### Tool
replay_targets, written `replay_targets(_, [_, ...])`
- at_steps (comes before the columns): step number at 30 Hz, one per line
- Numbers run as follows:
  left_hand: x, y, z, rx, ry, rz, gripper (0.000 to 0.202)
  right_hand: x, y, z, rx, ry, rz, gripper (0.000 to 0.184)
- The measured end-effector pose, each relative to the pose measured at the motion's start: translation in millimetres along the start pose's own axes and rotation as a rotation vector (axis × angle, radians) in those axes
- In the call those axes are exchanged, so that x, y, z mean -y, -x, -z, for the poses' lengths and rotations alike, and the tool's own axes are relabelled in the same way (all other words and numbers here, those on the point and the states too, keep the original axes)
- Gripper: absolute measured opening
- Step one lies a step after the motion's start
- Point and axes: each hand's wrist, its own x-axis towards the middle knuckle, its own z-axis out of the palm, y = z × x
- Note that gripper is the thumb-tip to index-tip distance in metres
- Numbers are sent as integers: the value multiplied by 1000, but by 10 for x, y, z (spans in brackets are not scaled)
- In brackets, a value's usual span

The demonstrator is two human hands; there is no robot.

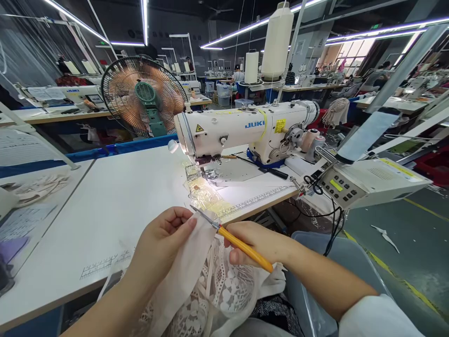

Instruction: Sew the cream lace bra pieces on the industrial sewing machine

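My left hand (163, 243) is closed, pinching the upper edge of a white lace fabric (210, 285) that lies in my lap at the table's front edge. My right hand (257, 243) is closed around yellow-handled thread snips (233, 238), whose metal tip points up-left and touches the fabric edge right by my left fingers. The white sewing machine (245, 128) stands just beyond on the white table (105, 206), with its lamp lighting the needle area and a taped ruler.
A standing fan (144, 96) is behind the table at left. Two large thread cones (277, 42) rise behind the machine. A control box (368, 182) with dangling cables sits at right, and a grey bin (336, 262) is beside my right arm. Other workstations and people fill the background.
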Motion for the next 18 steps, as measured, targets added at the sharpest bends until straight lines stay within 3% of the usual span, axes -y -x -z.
replay_targets(4, [-9, 13, 8, -16, -81, -21, 41, -47, -4, -46, -62, -73, -68, 57])
replay_targets(8, [-19, 66, 10, -95, -192, -153, 35, -55, 7, -1, -269, -142, -137, 57])
replay_targets(11, [-23, 130, -5, -112, -265, -189, 32, -14, -34, 93, -476, -213, -79, 50])
replay_targets(13, [-5, 168, -14, -95, -295, -206, 28, 18, -100, 148, -541, -288, 2, 38])
replay_targets(15, [29, 193, -14, -74, -302, -257, 23, 53, -180, 179, -521, -367, 83, 27])
replay_targets(18, [89, 203, 6, -23, -283, -368, 15, 130, -268, 187, -347, -480, 163, 20])
